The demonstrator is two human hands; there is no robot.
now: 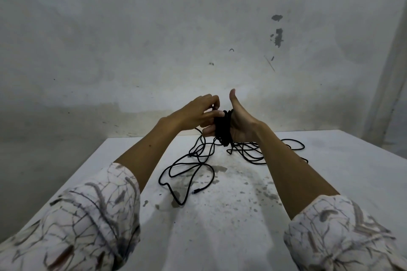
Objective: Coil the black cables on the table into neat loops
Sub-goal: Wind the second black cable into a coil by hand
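Black cable [222,130] wound round right hand [240,125], left hand [198,114] pinching strand

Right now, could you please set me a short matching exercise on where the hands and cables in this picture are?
Things:
1. right hand
2. left hand
3. loose black cable
4. cable plug

States:
A. lies sprawled in open loops on the white table
B. pinches a strand beside the coil
C. rests on the stained tabletop, nearest the camera
D. thumb up, with the coil wound round the palm

Pairs: 1-D, 2-B, 3-A, 4-C
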